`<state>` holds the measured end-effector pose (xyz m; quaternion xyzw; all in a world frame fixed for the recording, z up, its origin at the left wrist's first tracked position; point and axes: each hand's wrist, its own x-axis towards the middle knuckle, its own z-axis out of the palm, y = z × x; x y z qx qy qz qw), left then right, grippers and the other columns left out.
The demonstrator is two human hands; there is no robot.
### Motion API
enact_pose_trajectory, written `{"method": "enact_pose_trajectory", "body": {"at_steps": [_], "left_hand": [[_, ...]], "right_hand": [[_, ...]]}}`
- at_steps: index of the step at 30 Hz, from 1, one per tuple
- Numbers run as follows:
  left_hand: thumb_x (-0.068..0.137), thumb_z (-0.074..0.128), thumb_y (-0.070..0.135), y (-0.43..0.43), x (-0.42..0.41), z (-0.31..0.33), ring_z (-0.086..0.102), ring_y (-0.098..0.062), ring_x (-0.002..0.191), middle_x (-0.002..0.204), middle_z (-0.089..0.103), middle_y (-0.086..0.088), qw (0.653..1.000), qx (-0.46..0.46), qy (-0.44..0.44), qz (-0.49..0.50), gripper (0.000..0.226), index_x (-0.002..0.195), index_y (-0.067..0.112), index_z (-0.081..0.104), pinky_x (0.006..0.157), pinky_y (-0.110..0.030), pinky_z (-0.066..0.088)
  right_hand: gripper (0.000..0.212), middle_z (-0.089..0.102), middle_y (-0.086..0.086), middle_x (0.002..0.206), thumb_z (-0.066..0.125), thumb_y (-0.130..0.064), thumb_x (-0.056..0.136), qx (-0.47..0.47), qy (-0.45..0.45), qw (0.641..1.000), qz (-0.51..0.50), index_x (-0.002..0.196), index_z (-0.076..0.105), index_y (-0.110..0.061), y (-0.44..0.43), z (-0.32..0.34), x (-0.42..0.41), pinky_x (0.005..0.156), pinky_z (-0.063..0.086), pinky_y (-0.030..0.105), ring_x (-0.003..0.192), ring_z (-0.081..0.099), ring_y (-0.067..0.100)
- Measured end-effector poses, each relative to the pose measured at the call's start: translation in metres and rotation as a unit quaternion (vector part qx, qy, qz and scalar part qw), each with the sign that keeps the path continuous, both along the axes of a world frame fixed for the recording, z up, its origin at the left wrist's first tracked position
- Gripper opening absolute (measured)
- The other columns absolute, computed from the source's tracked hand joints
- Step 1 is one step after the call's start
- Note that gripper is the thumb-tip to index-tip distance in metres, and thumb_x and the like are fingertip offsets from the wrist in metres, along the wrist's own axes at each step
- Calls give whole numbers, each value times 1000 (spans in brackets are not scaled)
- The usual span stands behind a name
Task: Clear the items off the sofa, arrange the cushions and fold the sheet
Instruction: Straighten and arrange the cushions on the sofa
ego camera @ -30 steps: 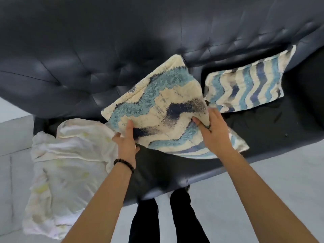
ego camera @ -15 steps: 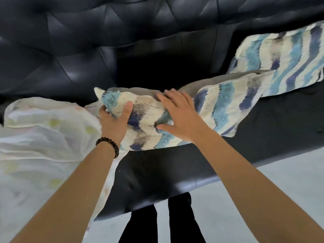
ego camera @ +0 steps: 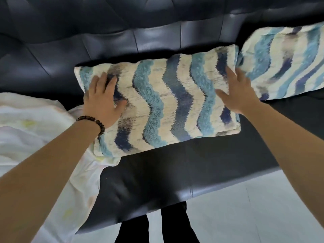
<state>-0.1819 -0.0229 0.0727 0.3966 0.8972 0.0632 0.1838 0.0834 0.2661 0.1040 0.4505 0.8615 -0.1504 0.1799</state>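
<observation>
A cream cushion with blue wavy stripes [ego camera: 157,106] leans against the back of the black leather sofa [ego camera: 157,186], its lower left corner resting on the sheet. My left hand [ego camera: 103,99], with a bead bracelet at the wrist, lies flat on the cushion's left part, fingers spread. My right hand [ego camera: 235,92] rests flat on its right part near the edge, fingers apart, holding nothing. A second matching cushion [ego camera: 284,62] stands against the sofa back directly to the right. A crumpled white sheet [ego camera: 35,130] with pale yellow marks lies on the sofa's left side and hangs over its front edge.
The tufted sofa backrest [ego camera: 122,20] fills the top of the view. Bare black seat shows in front of the cushions. Pale floor [ego camera: 254,213] lies below the sofa's front edge, with my dark-trousered legs [ego camera: 157,228] standing against it.
The cushion, held lifted and turned a second ago, now stands spread out against the sofa back. Both hands have gone from gripping it to lying flat on its face.
</observation>
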Motion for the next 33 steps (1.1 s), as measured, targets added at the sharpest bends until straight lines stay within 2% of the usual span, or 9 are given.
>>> {"method": "enact_pose_trajectory", "body": {"at_steps": [4,6,10,12,15,20,23,28,33], "left_hand": [[85,65,50,1,2,-13,-4,-34,149,163,-5,-9,1000,19,2,6,94,156,23,9,114,-62,23],[77,73,51,6,3,-19,-6,-40,148,163,-9,-12,999,6,47,-2,108,156,25,4,110,-66,24],[72,78,52,24,-2,-20,16,-43,141,150,25,-18,998,-31,44,16,108,152,19,14,103,-65,34],[72,78,49,29,-5,-14,29,-43,129,135,36,-22,997,-25,71,27,94,144,14,28,96,-62,40],[73,79,45,24,0,-2,36,-45,119,124,42,-25,995,23,92,26,79,132,8,41,90,-61,40],[68,82,49,14,-4,35,41,-50,113,116,46,-30,977,136,164,11,78,121,4,46,95,-53,31],[70,75,61,22,-18,56,42,-51,113,116,46,-32,964,158,212,11,84,125,5,45,99,-50,29],[81,55,72,31,-22,49,41,-46,113,120,44,-31,966,124,222,-37,93,148,11,31,97,-47,31],[100,40,51,34,-20,48,41,-49,113,120,45,-28,965,179,189,-11,59,143,11,43,97,-46,34]], "right_hand": [[89,-6,7,167,45,-63,95,22,25,996,79,159,-7,-28,-8,-23,-42,117,11,63,152,-3,41],[94,5,7,167,50,-62,93,-4,-4,997,79,159,-8,-28,-9,-37,-57,118,14,65,151,5,42],[80,34,18,149,57,-54,94,51,-3,997,49,156,20,-20,-10,-52,-63,109,34,57,133,33,47],[56,43,21,140,55,-42,99,80,44,995,45,146,40,-17,-11,-47,-59,103,37,52,125,38,46],[34,52,21,126,50,-31,103,96,133,984,70,130,53,-12,-14,-32,-45,99,35,48,116,45,43],[30,53,24,110,52,-30,102,161,302,938,47,116,59,-4,-16,14,-27,84,33,31,103,48,41],[30,53,23,114,52,-30,101,179,354,918,12,117,61,-6,-9,31,-34,84,32,24,106,50,39],[36,47,20,129,53,-23,98,133,278,951,11,133,54,-14,-2,5,-41,95,34,30,122,42,39],[43,44,19,133,56,-26,98,134,230,964,15,139,47,-15,-3,7,-41,98,39,40,126,38,39]]}}
